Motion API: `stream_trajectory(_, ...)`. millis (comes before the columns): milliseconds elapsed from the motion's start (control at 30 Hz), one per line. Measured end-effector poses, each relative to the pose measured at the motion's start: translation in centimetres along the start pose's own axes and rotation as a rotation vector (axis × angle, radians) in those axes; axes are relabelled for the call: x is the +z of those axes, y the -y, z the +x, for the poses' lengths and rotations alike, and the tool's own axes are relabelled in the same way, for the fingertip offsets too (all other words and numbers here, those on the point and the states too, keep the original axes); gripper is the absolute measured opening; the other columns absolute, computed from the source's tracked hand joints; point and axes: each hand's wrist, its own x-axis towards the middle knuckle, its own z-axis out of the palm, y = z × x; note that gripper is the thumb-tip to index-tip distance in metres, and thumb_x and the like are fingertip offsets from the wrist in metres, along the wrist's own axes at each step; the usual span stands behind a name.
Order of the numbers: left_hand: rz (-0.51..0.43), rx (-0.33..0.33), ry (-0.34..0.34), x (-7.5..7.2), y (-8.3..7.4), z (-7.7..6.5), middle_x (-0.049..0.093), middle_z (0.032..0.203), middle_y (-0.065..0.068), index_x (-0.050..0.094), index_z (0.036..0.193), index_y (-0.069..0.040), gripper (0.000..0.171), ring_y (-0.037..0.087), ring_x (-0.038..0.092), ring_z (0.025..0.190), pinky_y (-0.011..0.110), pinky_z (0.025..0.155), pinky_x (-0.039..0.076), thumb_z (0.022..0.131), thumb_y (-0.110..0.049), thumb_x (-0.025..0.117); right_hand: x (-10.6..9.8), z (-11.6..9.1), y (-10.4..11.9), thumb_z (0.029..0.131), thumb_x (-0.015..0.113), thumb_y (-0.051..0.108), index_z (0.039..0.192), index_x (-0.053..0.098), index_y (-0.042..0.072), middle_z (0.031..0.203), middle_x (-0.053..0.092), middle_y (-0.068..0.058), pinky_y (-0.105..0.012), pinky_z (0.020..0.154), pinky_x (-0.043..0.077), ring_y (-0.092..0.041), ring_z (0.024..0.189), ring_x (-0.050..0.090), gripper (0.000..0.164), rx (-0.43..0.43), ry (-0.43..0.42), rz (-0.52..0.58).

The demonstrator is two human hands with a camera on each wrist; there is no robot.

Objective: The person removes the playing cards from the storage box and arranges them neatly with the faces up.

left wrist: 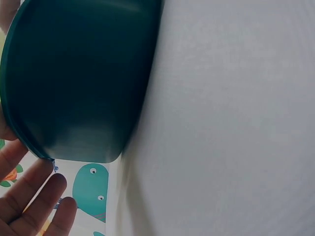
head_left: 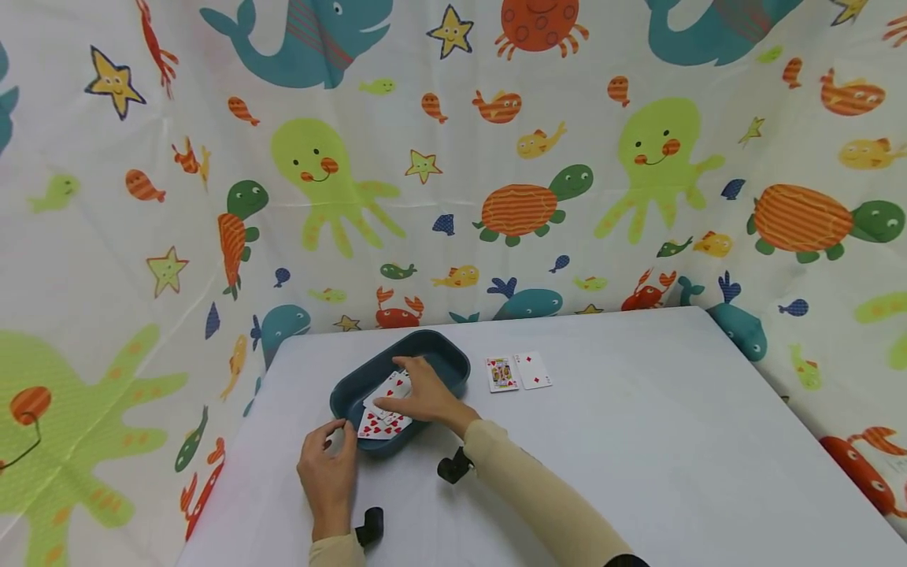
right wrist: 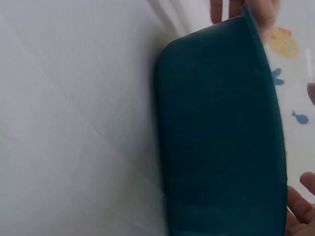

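Observation:
A dark teal tray sits on the table, holding several playing cards, hearts among them. At its near left corner my left hand pinches the rim between thumb and fingers; the left wrist view shows the fingers against the tray's end. My right hand hovers over the tray, thumb and fingers spread apart above the cards. Nothing shows between them. In the right wrist view the tray's side wall hides most of that hand, and the cards are out of sight.
A face card and a diamonds card lie face up side by side, right of the tray. White cloth covers the table. A curtain printed with sea animals hangs behind and at both sides.

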Motion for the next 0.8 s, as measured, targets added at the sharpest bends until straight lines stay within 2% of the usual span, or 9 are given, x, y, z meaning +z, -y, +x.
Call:
stream_trajectory(133,-0.006,0.018,-0.009,0.0,0.1,0.0,0.073,0.100,0.019,0.075,0.100,0.003,0.012,0.032,0.068,0.099,0.028,0.083,0.047,0.090,-0.004,0.076,0.4,0.6,-0.1,0.086,0.077,0.053,0.154,0.043,0.014,0.152,0.047,-0.009,-0.046,0.110,0.045,-0.024,0.137,0.046,0.085,0.022,0.037,-0.086)
stream_trajectory(200,-0.005,0.019,-0.010,0.0,0.1,0.0,0.073,0.100,0.018,0.075,0.100,0.003,0.012,0.032,0.068,0.099,0.027,0.083,0.047,0.090,-0.004,0.075,0.5,1.0,-0.1,0.085,0.077,0.055,0.153,0.043,0.015,0.152,0.047,-0.010,-0.047,0.110,0.045,-0.024,0.137,0.045,0.086,0.028,0.046,-0.124)
stream_trajectory(467,0.012,0.001,-0.010,-0.1,0.0,-0.1,0.073,0.101,0.018,0.075,0.100,0.002,0.013,0.030,0.068,0.100,0.045,0.084,0.052,0.090,-0.006,0.075,0.8,1.7,-0.1,0.085,0.077,0.057,0.153,0.044,0.014,0.151,0.049,-0.009,-0.044,0.110,0.045,-0.023,0.136,0.047,0.087,0.028,0.092,-0.213)
stream_trajectory(700,0.010,0.000,-0.015,-0.4,-0.3,-0.7,0.073,0.100,0.017,0.076,0.100,0.002,0.012,0.031,0.068,0.100,0.031,0.083,0.048,0.090,-0.005,0.075,1.2,1.9,0.0,0.082,0.081,0.055,0.152,0.046,0.010,0.146,0.053,-0.011,-0.044,0.110,0.046,-0.024,0.132,0.050,0.090,0.018,0.125,-0.271)
stream_trajectory(800,0.009,0.001,-0.020,-0.5,-0.4,-0.9,0.073,0.100,0.017,0.076,0.100,0.001,0.012,0.031,0.068,0.099,0.031,0.082,0.048,0.090,-0.005,0.075,1.4,2.0,0.0,0.081,0.082,0.056,0.152,0.045,0.010,0.150,0.050,-0.011,-0.044,0.111,0.044,-0.024,0.135,0.049,0.092,0.022,0.141,-0.306)
